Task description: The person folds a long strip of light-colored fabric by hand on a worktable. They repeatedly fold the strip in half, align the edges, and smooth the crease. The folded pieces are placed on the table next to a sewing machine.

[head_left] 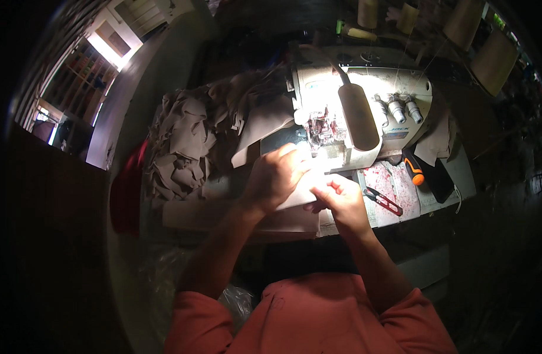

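Note:
A pale piece of fabric [299, 193] lies in front of the lit needle area of an overlock sewing machine [327, 79]. My left hand [278, 176] is closed over the fabric's left side, close to the machine's front; its fingertips are partly lost in glare. With thumb and fingers pinched, my right hand [344, 203] holds the near right edge of the same piece. Strong light washes out the cloth between the hands and around the presser foot.
Left of the machine is a heap of cut fabric pieces [185, 130]. On the right lie red-handled thread snips [384, 201], an orange-and-black-handled tool [414, 168] and a dark flat object [439, 182]. An oblong lamp head [359, 117] hangs before the machine; thread cones [496, 62] stand behind.

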